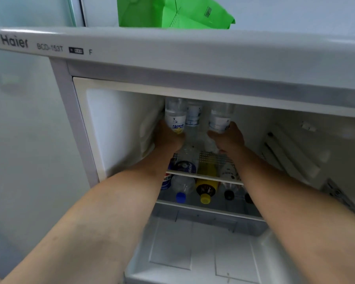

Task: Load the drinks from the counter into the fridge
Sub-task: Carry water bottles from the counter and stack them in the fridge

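Both my arms reach deep into the open fridge. On the upper shelf my left hand grips the base of a clear bottle with a white label and a yellow mark. My right hand holds the base of another clear bottle with a white and blue label. Between them a third clear bottle stands at the back of the same shelf. The upper parts of all three are hidden by the fridge's top frame.
On the shelf below lie several drinks, caps toward me: a blue-capped bottle, a yellow-capped bottle, a dark-capped bottle and a Pepsi can. A clear crisper drawer sits at the bottom. A green bag rests on top.
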